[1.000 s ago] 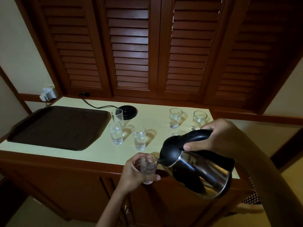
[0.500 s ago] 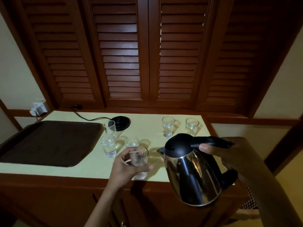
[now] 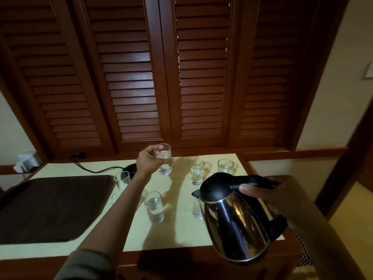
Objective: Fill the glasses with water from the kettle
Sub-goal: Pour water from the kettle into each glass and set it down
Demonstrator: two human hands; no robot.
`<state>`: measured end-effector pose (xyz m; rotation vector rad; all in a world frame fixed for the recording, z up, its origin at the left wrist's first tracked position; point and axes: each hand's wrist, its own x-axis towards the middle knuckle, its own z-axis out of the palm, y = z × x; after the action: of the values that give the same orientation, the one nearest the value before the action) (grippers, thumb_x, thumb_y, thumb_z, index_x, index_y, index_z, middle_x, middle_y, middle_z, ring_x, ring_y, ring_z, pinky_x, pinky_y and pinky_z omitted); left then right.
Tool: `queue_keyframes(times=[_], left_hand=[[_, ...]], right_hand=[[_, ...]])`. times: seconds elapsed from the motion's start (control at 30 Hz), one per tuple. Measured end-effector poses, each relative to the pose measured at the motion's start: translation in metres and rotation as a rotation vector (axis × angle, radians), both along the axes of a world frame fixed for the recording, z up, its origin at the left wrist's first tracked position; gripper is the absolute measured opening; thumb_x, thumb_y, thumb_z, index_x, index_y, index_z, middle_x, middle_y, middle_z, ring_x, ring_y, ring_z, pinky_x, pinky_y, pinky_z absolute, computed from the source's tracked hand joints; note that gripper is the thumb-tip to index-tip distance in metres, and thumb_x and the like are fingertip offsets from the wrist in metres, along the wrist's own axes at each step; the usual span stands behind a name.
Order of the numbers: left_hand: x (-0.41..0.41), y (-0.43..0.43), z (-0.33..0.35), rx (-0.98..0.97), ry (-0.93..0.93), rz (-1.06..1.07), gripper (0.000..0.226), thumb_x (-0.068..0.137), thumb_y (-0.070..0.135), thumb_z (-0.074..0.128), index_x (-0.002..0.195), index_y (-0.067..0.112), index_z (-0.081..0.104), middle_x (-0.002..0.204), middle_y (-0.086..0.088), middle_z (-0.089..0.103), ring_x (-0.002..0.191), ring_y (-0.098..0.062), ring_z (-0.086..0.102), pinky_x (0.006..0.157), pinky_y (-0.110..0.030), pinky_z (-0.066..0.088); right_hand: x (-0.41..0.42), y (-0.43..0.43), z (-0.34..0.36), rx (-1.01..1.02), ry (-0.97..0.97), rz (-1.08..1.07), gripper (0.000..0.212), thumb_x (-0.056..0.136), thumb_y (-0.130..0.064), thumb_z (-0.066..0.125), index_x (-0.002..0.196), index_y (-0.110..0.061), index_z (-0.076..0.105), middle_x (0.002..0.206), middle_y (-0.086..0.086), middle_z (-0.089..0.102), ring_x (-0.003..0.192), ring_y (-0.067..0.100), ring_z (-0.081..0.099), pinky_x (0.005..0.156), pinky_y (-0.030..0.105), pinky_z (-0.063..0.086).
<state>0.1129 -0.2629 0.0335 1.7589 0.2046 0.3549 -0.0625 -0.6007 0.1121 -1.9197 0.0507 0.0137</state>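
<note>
Steel kettle (image 3: 236, 225) hangs nearly upright over the counter (image 3: 173, 233), front right, its handle gripped by the right hand (image 3: 282, 199). Left hand (image 3: 148, 162) grips a glass (image 3: 163, 161) (part full, it seems) above the back. Best set it down level, clear of the other glasses (image 3: 154, 207), letting go only once it stands.

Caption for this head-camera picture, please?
Left hand holds a small clear glass above the pale counter; right hand grips the black-lidded steel kettle.
</note>
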Motion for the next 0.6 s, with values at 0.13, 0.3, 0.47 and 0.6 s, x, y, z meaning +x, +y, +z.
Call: queue_keyframes(times=[0.13, 0.3, 0.47, 0.6], left_hand=[[0.035, 0.003, -0.021, 0.127, 0.148, 0.014, 0.067, 0.039, 0.025, 0.105, 0.100, 0.021, 0.077, 0.104, 0.003, 0.078, 0.106, -0.023, 0.072, 0.095, -0.043, 0.059], [0.057, 0.005, -0.043, 0.273, 0.293, 0.021, 0.074, 0.040, 0.033, 0.104, 0.108, 0.026, 0.076, 0.110, 0.001, 0.076, 0.109, -0.022, 0.068, 0.096, -0.036, 0.056], [0.067, 0.008, -0.062, 0.320, 0.403, 0.019, 0.076, 0.051, 0.031, 0.103, 0.119, 0.018, 0.071, 0.121, -0.003, 0.072, 0.121, -0.026, 0.064, 0.103, -0.035, 0.052], [0.069, 0.014, -0.074, 0.335, 0.446, 0.008, 0.071, 0.048, 0.027, 0.104, 0.111, 0.018, 0.074, 0.118, -0.005, 0.073, 0.119, -0.027, 0.065, 0.105, -0.037, 0.054]], right_hand=[[0.005, 0.002, 0.000, 0.013, 0.000, 0.013, 0.027, 0.072, -0.025, 0.086, 0.064, -0.007, 0.068, 0.035, -0.007, 0.056, 0.028, -0.003, 0.049, 0.035, 0.006, 0.035], [0.008, 0.006, 0.002, 0.016, -0.009, -0.009, 0.021, 0.075, -0.021, 0.085, 0.070, -0.008, 0.071, 0.034, -0.008, 0.056, 0.028, -0.003, 0.049, 0.036, 0.006, 0.035], [0.007, 0.009, 0.005, -0.005, -0.004, -0.024, 0.012, 0.075, -0.021, 0.085, 0.074, -0.014, 0.075, 0.043, -0.009, 0.065, 0.035, -0.004, 0.058, 0.039, 0.005, 0.039], [0.008, 0.011, 0.004, -0.050, 0.025, -0.081, 0.033, 0.060, -0.040, 0.087, 0.085, -0.018, 0.080, 0.065, -0.007, 0.078, 0.054, 0.000, 0.072, 0.051, 0.013, 0.047]])
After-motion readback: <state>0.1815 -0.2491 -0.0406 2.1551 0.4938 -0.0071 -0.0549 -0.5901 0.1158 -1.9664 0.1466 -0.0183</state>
